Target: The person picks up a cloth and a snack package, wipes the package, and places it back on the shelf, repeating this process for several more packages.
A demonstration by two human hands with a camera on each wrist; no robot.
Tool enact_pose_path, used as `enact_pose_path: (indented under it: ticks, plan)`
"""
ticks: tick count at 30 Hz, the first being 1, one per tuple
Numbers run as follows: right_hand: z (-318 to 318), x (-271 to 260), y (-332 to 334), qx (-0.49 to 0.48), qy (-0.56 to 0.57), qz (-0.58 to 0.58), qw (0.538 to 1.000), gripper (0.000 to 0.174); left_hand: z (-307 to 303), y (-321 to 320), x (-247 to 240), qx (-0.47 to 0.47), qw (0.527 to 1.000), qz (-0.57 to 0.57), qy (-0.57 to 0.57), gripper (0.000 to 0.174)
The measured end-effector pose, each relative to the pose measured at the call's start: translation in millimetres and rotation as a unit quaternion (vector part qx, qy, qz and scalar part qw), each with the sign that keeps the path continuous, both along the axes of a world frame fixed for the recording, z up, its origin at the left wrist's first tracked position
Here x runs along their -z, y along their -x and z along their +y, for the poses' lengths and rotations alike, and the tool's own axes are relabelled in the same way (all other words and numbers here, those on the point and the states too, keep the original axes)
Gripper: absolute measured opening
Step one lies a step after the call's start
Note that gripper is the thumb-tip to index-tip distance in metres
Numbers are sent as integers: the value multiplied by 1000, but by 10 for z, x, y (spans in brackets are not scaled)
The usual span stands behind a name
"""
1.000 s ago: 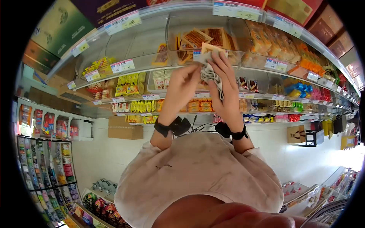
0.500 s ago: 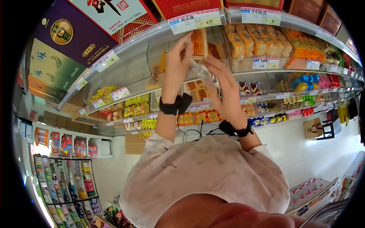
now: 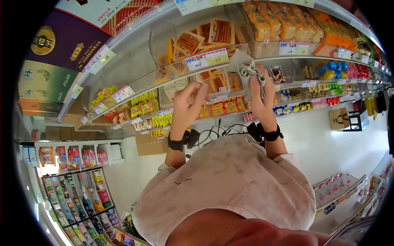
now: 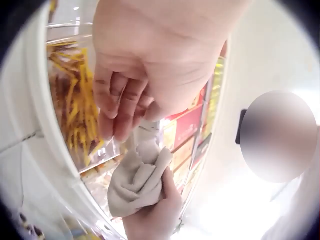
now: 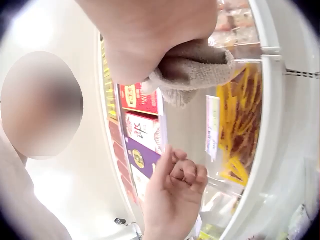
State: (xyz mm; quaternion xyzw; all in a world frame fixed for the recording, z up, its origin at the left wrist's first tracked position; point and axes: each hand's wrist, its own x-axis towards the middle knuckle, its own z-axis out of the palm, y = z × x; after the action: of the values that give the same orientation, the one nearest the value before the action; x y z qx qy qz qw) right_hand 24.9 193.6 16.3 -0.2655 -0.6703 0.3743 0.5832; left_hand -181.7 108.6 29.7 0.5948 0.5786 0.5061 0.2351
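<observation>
In the head view my right hand (image 3: 264, 92) grips a crumpled grey cloth (image 3: 248, 74) in front of the shelf edge. The right wrist view has the same cloth (image 5: 197, 67) bunched under that hand's fingers. My left hand (image 3: 189, 104) is beside it, lower and to the left, its fingers loosely bent; the left wrist view has this hand (image 4: 135, 85) with nothing in it. Above both hands, flat snack packs (image 3: 221, 33) with brown strips lie and lean in a clear plastic bin (image 3: 242, 45).
A price label (image 3: 207, 59) fronts the bin. Wrapped bread packs (image 3: 279, 26) fill the bin to the right. Boxed goods (image 3: 61, 53) stand on the upper shelf at the left. Lower shelves hold small packaged snacks (image 3: 143, 108). A cardboard box (image 3: 152, 143) is on the floor.
My left hand was up at a snack pack in the bin half a second ago; now it is lower, away from the packs. My right hand has shifted right, still gripping the cloth.
</observation>
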Motion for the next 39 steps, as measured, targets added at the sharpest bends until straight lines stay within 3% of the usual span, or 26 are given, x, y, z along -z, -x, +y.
enact_pose_path:
  ticks: [3, 9, 12, 16, 18, 19, 21, 24, 26, 27, 30, 33, 35, 38, 39]
  plan:
    - [-47, 426, 156, 16, -4, -32, 999, 22, 17, 132, 524, -6, 991, -68, 119, 15]
    - [-123, 1196, 633, -81, 173, -156, 969, 22, 343, 424, 1502, -35, 981, -180, 57, 13]
    - [8, 1252, 909, -88, 116, -109, 983, 24, 575, 458, 1751, -82, 987, -130, 47, 17]
    - [538, 1870, 1338, -50, 247, -129, 959, 40, 882, 564, 1934, -149, 980, -25, 126, 30]
    - [758, 1977, 1505, -48, 338, -108, 934, 49, 1076, 653, 2122, -133, 968, -32, 212, 34]
    - [849, 1950, 1526, -71, 387, -122, 911, 56, 1127, 657, 2168, -128, 970, -18, 204, 34]
    - [865, 1891, 1616, -38, 391, -102, 914, 54, 1195, 657, 2228, -117, 974, 8, 192, 34]
    - [956, 1882, 1701, -60, 411, -93, 905, 55, 1240, 659, 2330, -114, 965, -180, 151, 38]
    - [948, 1785, 1684, -117, 454, -85, 879, 62, 1345, 725, 2586, -135, 965, -171, 148, 48]
    - [1097, 2129, 1785, -139, 449, -51, 881, 60, 1313, 711, 2462, -130, 959, -181, 173, 43]
    - [1249, 2282, 1761, -213, 453, -107, 859, 58, 1303, 785, 2445, -110, 947, -206, 221, 37]
    - [1060, 2054, 1740, -107, 374, -138, 911, 50, 1227, 651, 2288, -131, 934, -268, 196, 35]
    - [1123, 1997, 1744, -97, 348, -189, 913, 49, 1243, 653, 2232, -134, 926, -280, 215, 34]
    - [1180, 2025, 1764, -102, 313, -253, 910, 47, 1437, 1005, 2780, -100, 917, -307, 237, 37]
    - [1211, 2059, 1772, -106, 302, -272, 908, 46, 1419, 927, 2672, -114, 919, -312, 211, 38]
